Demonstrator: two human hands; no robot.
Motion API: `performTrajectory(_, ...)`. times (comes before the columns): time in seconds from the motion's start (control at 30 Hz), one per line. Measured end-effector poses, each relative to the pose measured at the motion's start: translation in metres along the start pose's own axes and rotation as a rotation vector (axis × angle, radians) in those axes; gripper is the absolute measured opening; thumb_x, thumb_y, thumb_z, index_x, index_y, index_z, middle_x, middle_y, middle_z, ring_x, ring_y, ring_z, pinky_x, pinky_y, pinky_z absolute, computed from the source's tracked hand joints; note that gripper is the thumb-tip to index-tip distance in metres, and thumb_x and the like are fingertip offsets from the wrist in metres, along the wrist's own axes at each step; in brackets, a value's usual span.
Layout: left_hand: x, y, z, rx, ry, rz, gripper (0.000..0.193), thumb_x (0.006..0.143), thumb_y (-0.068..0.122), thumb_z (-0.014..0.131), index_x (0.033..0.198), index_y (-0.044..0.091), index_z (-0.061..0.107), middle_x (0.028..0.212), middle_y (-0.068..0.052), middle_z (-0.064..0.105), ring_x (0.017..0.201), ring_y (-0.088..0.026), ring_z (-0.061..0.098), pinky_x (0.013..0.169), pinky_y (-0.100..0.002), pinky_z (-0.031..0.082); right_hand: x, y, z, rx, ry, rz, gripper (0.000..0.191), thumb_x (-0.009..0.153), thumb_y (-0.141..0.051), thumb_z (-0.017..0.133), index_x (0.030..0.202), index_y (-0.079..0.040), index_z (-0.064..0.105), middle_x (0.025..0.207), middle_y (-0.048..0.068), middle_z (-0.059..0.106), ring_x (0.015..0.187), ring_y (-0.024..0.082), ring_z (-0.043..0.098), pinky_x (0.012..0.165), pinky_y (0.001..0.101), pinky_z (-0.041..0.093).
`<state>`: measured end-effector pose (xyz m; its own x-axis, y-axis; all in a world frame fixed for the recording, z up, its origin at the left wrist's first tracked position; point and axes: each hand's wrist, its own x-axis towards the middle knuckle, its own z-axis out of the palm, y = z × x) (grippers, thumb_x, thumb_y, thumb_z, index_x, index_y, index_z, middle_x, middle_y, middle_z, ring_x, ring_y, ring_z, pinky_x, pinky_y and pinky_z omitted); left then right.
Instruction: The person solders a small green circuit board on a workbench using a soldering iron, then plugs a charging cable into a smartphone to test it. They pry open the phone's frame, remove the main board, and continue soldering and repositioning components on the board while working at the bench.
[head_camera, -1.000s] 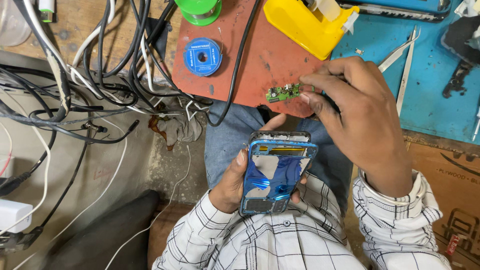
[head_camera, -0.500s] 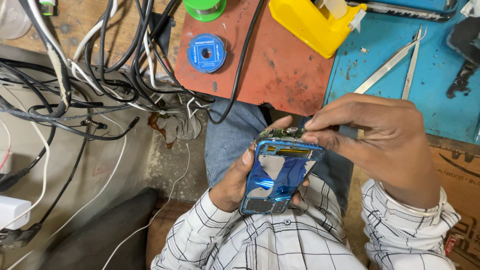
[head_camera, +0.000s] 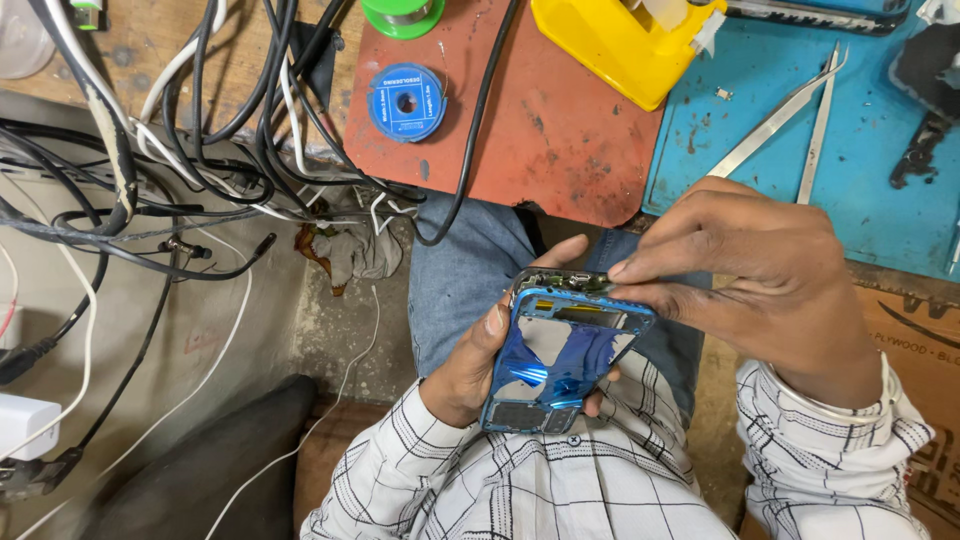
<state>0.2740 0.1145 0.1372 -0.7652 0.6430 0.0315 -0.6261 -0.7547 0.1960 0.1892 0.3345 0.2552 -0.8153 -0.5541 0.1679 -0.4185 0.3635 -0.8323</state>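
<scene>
My left hand (head_camera: 468, 368) grips an opened blue phone body (head_camera: 560, 365) from its left side, over my lap, with the inside facing up. My right hand (head_camera: 770, 280) reaches in from the right and pinches a small green circuit board (head_camera: 562, 282) against the phone's top edge. The board is partly hidden by my fingertips. Both sleeves are white with a dark check.
A red mat (head_camera: 560, 130) and a blue mat (head_camera: 880, 190) cover the bench edge ahead. Metal tweezers (head_camera: 790, 120), a yellow box (head_camera: 620, 40), a blue spool (head_camera: 406, 102) and a green spool (head_camera: 405, 15) lie there. Tangled cables (head_camera: 150, 180) hang at the left.
My right hand has carried the small green board from the red mat's edge down to the top of the phone. The left hand has kept the phone nearly still.
</scene>
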Motion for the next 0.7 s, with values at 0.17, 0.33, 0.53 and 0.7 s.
performTrajectory(0.17,0.004,0.000,0.004,-0.021,0.005,-0.009,0.102,0.102,0.060,0.063,0.176,0.019,0.007,0.147,-0.022,0.050,0.113,-0.034,0.066,0.086,-0.050,0.058,-0.002,0.005,-0.001,-0.041,-0.013,-0.020,0.034,0.073,-0.003,0.086,0.105,-0.011,0.077,0.094,0.002,0.071,0.089,0.015,0.064,0.075,0.0283,0.050)
performTrajectory(0.33,0.002,0.003,0.007,0.020,0.017,-0.029,0.102,0.104,0.060,0.062,0.177,0.017,0.007,0.145,-0.024,0.050,0.111,-0.035,0.066,0.090,-0.052,0.058,0.000,0.000,-0.001,-0.004,-0.077,0.007,0.042,0.074,0.000,0.083,0.113,-0.012,0.076,0.106,0.004,0.065,0.095,0.016,0.065,0.077,0.0266,0.055)
performTrajectory(0.53,0.004,0.011,0.004,0.106,0.008,-0.031,0.105,0.102,0.062,0.062,0.176,0.013,0.006,0.145,-0.024,0.051,0.112,-0.035,0.066,0.091,-0.050,0.059,0.011,0.003,-0.001,-0.030,-0.163,-0.152,0.052,0.069,0.002,0.080,0.118,-0.014,0.074,0.113,0.004,0.064,0.102,0.018,0.065,0.085,0.0306,0.055)
performTrajectory(0.7,0.005,0.013,0.001,0.107,0.013,-0.037,0.107,0.100,0.062,0.063,0.176,0.012,0.006,0.144,-0.025,0.051,0.117,-0.035,0.065,0.087,-0.049,0.059,0.012,0.007,0.001,-0.019,-0.179,-0.124,0.056,0.065,0.006,0.077,0.118,-0.014,0.074,0.113,0.005,0.065,0.101,0.017,0.068,0.085,0.0298,0.057)
